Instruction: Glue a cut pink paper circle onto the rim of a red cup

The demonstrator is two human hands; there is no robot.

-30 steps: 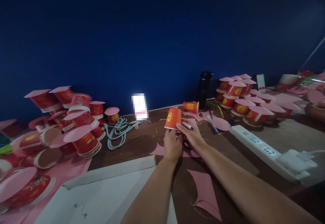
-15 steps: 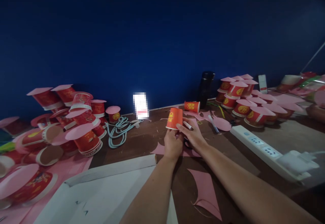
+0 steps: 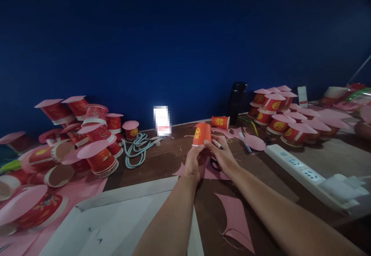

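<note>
A red-orange paper cup with yellow lettering is held upside down above the table, slightly tilted, with its white rim facing down. My left hand is closed on it from below, and some of the fingers are hidden by the cup. My right hand is closed around a white marker pen with a dark end, which points down to the right. The thumb of that hand touches the cup's side near the rim. Under my hands lie pink paper scraps and the black handle of what look like scissors.
Many red cups topped with pink discs are piled at left, with more stacks at right. A power strip, a black bottle, a lying cup, a pale cable, a bright phone and a white box lid surround my hands.
My left hand has turned a little around the cup, and the cup's tilt has shifted slightly. More of the black handle shows beneath. The view has moved slightly left.
</note>
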